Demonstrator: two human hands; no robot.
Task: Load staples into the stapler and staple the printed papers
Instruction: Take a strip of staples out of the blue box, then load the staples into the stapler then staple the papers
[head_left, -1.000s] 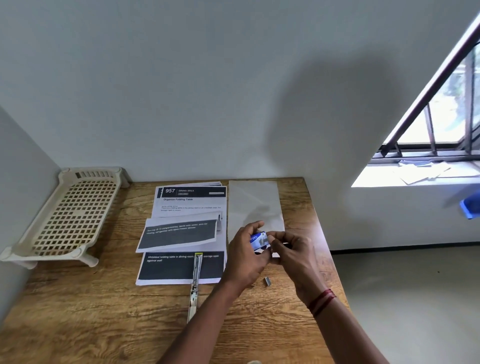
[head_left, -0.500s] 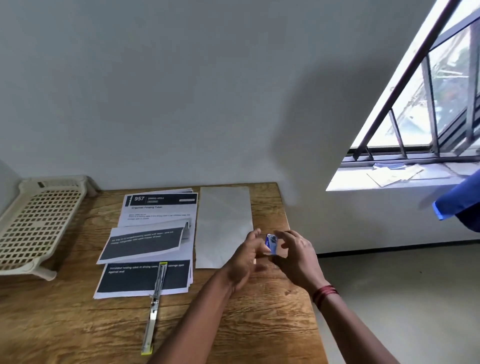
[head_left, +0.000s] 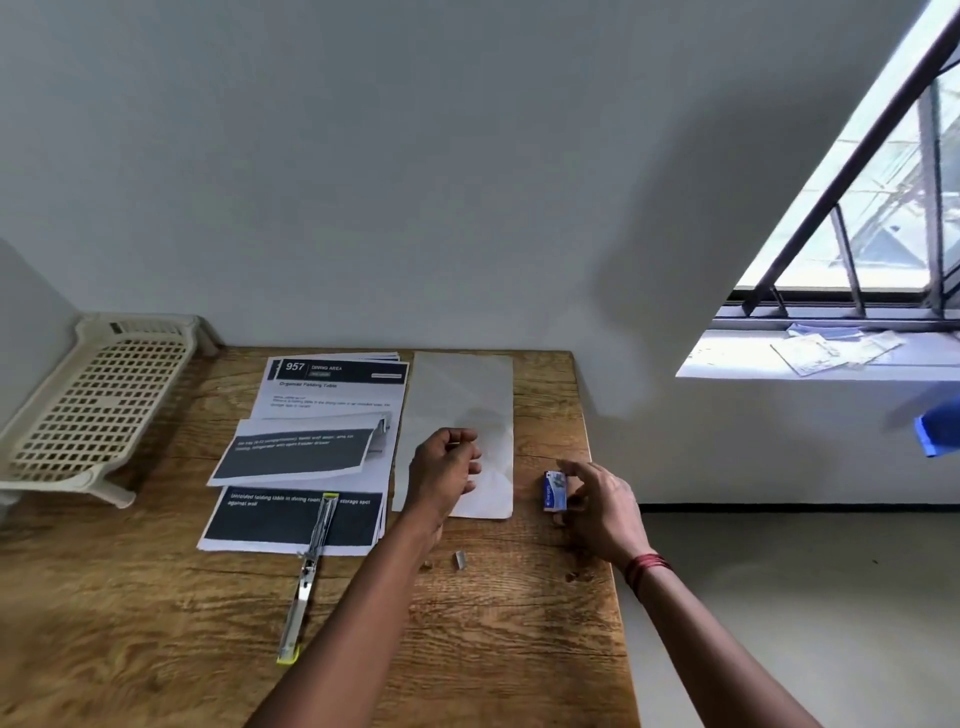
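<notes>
Left hand curled above blank sheet, contents unclear. Right hand cupped beside upright blue staple box, grip unclear. Stapler lies open across printed papers. Loose staple strip on wooden table.
</notes>
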